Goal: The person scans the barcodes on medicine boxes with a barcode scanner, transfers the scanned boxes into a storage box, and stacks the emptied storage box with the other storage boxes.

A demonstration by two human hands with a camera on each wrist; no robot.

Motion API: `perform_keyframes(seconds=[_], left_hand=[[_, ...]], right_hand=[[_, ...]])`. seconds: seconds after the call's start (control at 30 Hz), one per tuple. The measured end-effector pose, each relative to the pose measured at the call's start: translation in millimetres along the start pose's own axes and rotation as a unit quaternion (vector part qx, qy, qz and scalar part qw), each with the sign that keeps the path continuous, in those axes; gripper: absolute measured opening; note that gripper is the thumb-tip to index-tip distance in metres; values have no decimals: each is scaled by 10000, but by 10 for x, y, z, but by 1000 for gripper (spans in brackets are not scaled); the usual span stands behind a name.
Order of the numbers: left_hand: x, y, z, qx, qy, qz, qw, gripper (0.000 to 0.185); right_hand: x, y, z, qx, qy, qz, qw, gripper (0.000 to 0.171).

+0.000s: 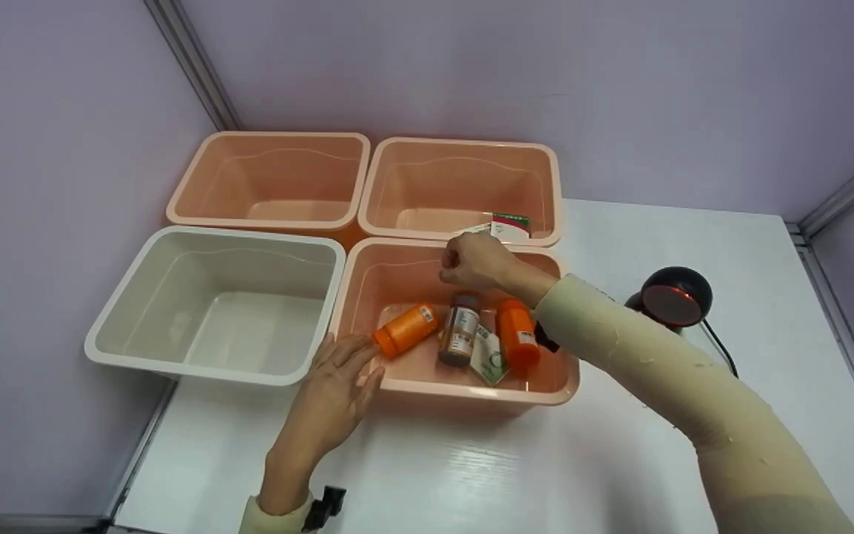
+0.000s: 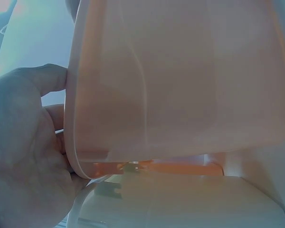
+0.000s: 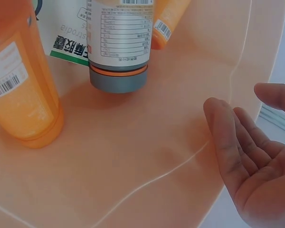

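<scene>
My left hand (image 1: 330, 397) rests at the near left corner of the front peach bin (image 1: 464, 393), fingers over the rim; the left wrist view shows the thumb touching that rim. Above the bin's far rim is my right hand (image 1: 480, 261), its fingers loosely bent, with nothing between thumb and fingers in the right wrist view. Inside the bin lie an orange bottle (image 1: 406, 330), a brown bottle (image 1: 461, 330) with a white label, and another orange bottle (image 1: 518, 334). A white-and-green box (image 1: 488, 357) lies partly under the brown bottle.
Behind stands a peach bin (image 1: 464, 142) holding a green, white and red box (image 1: 510, 227) and another partly hidden one. Another peach bin (image 1: 271, 136) and a white bin (image 1: 212, 363) are on the left. A black round device (image 1: 673, 297) with a cable stands right.
</scene>
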State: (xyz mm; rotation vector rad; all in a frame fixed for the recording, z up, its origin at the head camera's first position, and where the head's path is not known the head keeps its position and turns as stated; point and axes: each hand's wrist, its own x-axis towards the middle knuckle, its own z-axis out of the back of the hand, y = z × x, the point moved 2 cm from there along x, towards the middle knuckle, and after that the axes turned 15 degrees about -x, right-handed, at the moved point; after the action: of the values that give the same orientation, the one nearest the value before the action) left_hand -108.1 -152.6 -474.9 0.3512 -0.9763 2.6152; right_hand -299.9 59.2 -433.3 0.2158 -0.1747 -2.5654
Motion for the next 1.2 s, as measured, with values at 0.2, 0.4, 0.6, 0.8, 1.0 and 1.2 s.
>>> perform_keyframes(seconds=[0.2,0.4,0.6,0.8,1.0,1.2], left_hand=[[-1,1,-1,-25,113,200,9997,36],[-5,5,-2,74,84,69,9999,37],[-13,15,-6,99,10,-85,9999,38],[-4,6,-2,28,-41,-57,10000,36],[-8,10,-4,7,32,29,10000,37],[-10,5,3,-16,139,184,9997,39]], right_hand=[[-19,-23,-87,-215,424,-120,9988,20],[-46,-18,-154,-351,977,-337,9940,22],[-42,-23,-220,-465,1613,-621,9838,24],[-34,-38,-292,-441,2275,-934,9683,32],[-13,-49,-356,50,2622,-1313,9560,34],[-8,6,-418,533,2946,-853,9503,28]])
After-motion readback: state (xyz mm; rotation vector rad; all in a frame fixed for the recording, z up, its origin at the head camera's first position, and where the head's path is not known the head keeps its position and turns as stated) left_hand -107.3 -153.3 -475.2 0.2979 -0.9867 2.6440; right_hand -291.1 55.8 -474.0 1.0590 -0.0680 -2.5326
